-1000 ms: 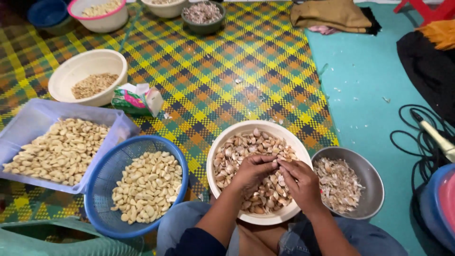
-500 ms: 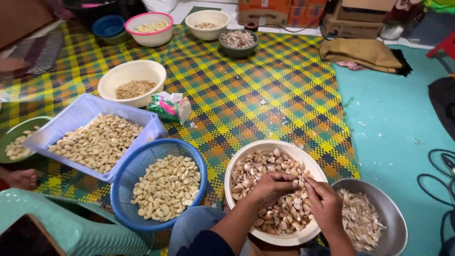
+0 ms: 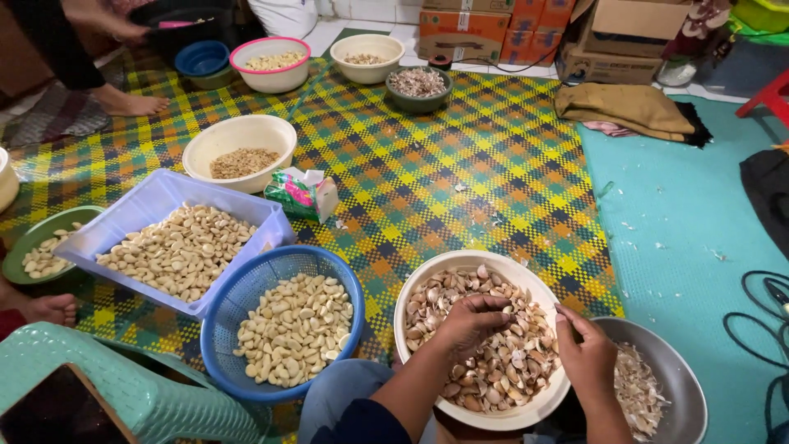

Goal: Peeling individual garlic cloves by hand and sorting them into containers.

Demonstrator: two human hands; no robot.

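My left hand (image 3: 472, 322) rests over a white bowl (image 3: 427, 279) full of unpeeled garlic cloves (image 3: 501, 370), its fingers curled around a clove. At the bowl's right rim my right hand (image 3: 588, 353) has its fingers bent; whether it holds anything I cannot tell. A metal bowl (image 3: 682, 370) of papery garlic skins (image 3: 637, 395) sits just right of that hand. Left of the white bowl, a round blue basket (image 3: 238, 304) holds peeled cloves (image 3: 296, 329).
A pale blue tray (image 3: 156, 197) of peeled cloves, a green bowl (image 3: 25, 247), a white bowl (image 3: 238, 131) of bits and a tissue pack (image 3: 302, 193) lie on the chequered mat. More bowls, cardboard boxes (image 3: 485, 29) and another person's foot (image 3: 127, 103) are farther off. A green plastic stool (image 3: 123, 386) stands at lower left.
The view has tilted up and back, showing more of the mat and boxes. My hands have drawn slightly apart over the bowl.
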